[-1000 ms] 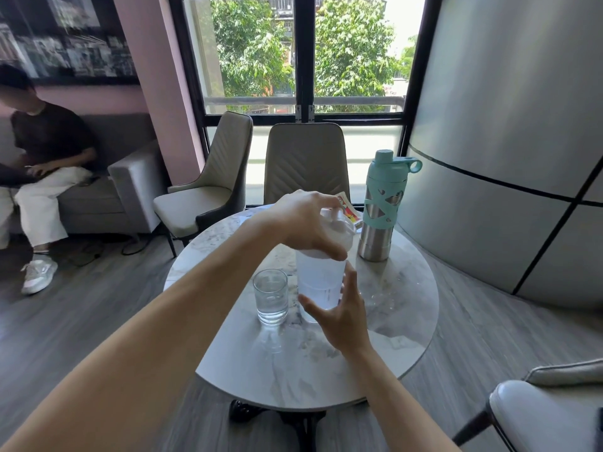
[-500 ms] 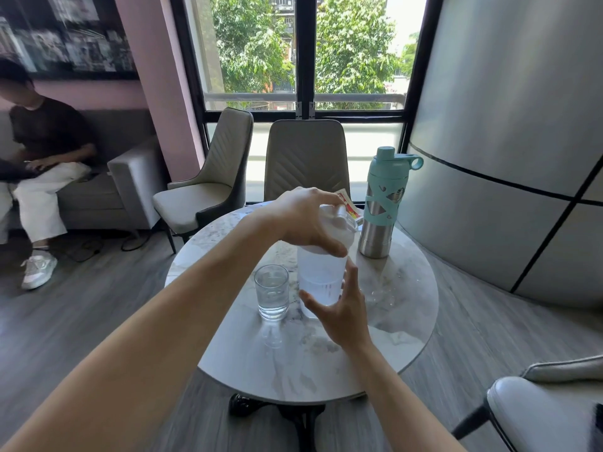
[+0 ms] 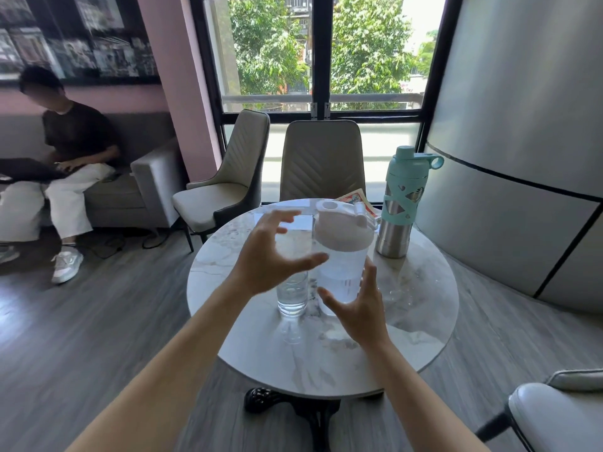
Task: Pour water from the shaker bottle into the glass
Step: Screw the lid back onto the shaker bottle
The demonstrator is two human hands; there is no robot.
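Shaker bottle: upright, centre of surface, glass touching its left. Left hand, right hand: fingers spread, gripping nothing. Risk: left hand's sweep toppling the glass.

Both hands open beside a lidded shaker bottle on a round table.

The clear plastic shaker bottle with a white lid stands upright on the round white marble table, holding water. The left hand hovers with fingers spread just left of the bottle's upper half, apart from the lid. Below that hand and partly behind it stands the short clear drinking glass, with water in it. The right hand is spread low on the bottle's near side; whether its fingertips touch the wall is hard to tell. Beyond the right hand stands a steel bottle with a mint-green cap and sleeve.
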